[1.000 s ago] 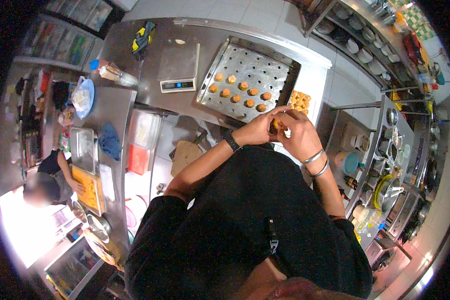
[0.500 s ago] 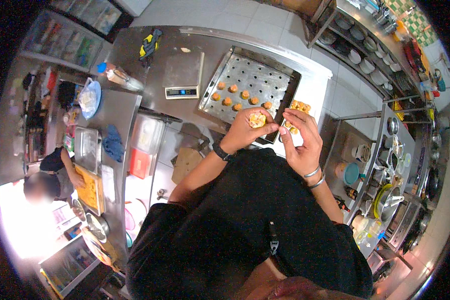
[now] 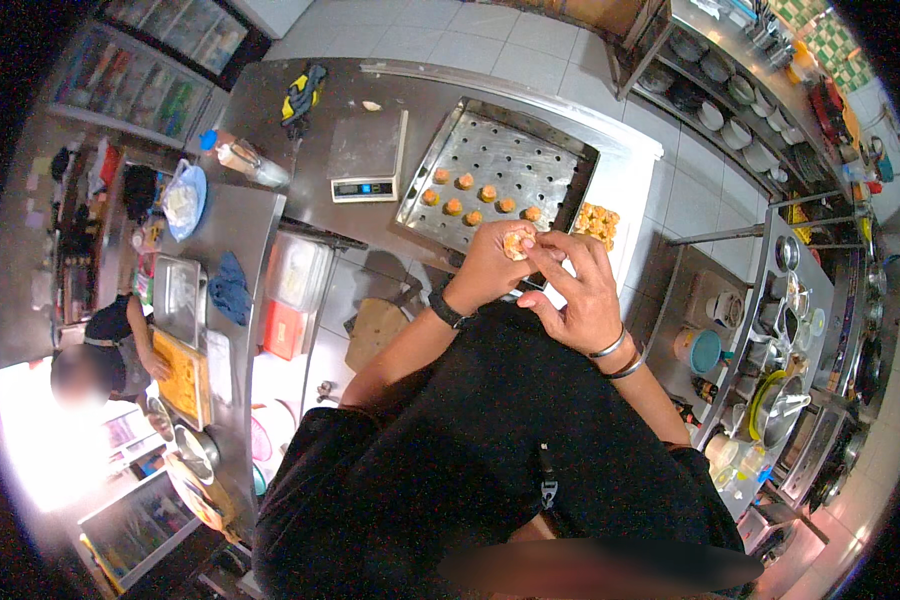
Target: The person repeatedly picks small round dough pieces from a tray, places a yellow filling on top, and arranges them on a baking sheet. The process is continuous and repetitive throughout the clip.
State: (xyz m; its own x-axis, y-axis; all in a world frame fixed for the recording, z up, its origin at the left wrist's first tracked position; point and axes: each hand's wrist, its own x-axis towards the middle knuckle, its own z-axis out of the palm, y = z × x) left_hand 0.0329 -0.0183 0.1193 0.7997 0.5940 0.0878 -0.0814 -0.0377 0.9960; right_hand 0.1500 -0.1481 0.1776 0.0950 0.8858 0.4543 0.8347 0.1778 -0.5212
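Note:
A small open-topped dumpling [image 3: 516,244], pale with an orange filling, sits in the curled fingers of my left hand [image 3: 490,262]. The fingertips of my right hand [image 3: 576,288] touch the dumpling's top from the right, with the thumb spread away below. Nothing else shows in the right hand. Just beyond my hands lies a perforated metal tray [image 3: 530,140]. Several similar orange-topped dumplings [image 3: 488,192] stand in rows in its near left part. To the right of the tray, a cluster of orange-yellow pieces [image 3: 598,224] rests on a white board [image 3: 632,165].
A digital scale [image 3: 367,150] stands left of the tray, near a yellow-and-black cloth [image 3: 302,95] and a blue-capped bottle [image 3: 242,158]. On the left, a co-worker's arm [image 3: 148,345] reaches to a yellow-filled tray [image 3: 178,375]. Racks of dishes [image 3: 735,130] stand at right.
My right hand has moved left and its fingertips now touch the dumpling. The orange-yellow pieces on the board show more fully. The left hand still holds the dumpling, now tilted.

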